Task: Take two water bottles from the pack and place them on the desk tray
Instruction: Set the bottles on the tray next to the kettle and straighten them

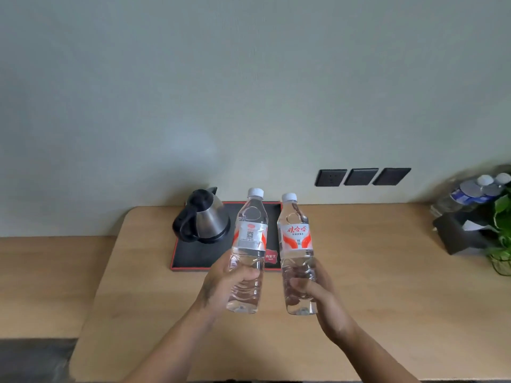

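Observation:
I hold two clear water bottles with white caps and red-and-white labels upright above the wooden desk. My left hand (221,283) grips the lower half of the left bottle (250,236). My right hand (318,291) grips the lower half of the right bottle (296,239). Both bottles hang in front of a black tray with a red rim (190,258), which lies on the desk against the wall. The bottles hide the tray's right part. The pack of bottles (470,194) stands at the desk's far right.
A steel kettle with a black handle (203,217) stands on the tray's left half. A small red card (270,256) shows between the bottles. A dark holder (459,233) and a green plant (502,233) sit at the right. Three dark wall sockets (362,176) are behind.

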`<state>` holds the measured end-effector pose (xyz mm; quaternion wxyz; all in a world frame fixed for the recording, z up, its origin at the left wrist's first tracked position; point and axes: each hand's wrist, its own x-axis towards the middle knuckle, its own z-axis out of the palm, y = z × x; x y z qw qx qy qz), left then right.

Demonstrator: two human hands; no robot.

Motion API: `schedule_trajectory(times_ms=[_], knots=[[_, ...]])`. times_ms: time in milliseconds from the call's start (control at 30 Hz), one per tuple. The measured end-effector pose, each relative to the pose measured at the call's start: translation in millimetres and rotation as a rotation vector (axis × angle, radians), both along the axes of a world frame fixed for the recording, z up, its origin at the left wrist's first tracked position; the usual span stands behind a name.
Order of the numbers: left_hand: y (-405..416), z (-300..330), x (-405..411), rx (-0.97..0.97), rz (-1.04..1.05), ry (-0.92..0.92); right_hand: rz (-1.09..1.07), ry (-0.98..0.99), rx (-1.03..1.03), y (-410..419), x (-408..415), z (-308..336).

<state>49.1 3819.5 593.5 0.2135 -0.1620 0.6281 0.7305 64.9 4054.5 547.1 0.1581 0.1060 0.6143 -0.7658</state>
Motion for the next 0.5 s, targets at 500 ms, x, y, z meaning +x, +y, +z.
schedule_trajectory(times_ms=[500], knots=[[9, -27, -85, -0.096, -0.034, 0.01, 0.154, -0.059, 0.094, 15, -99, -3]])
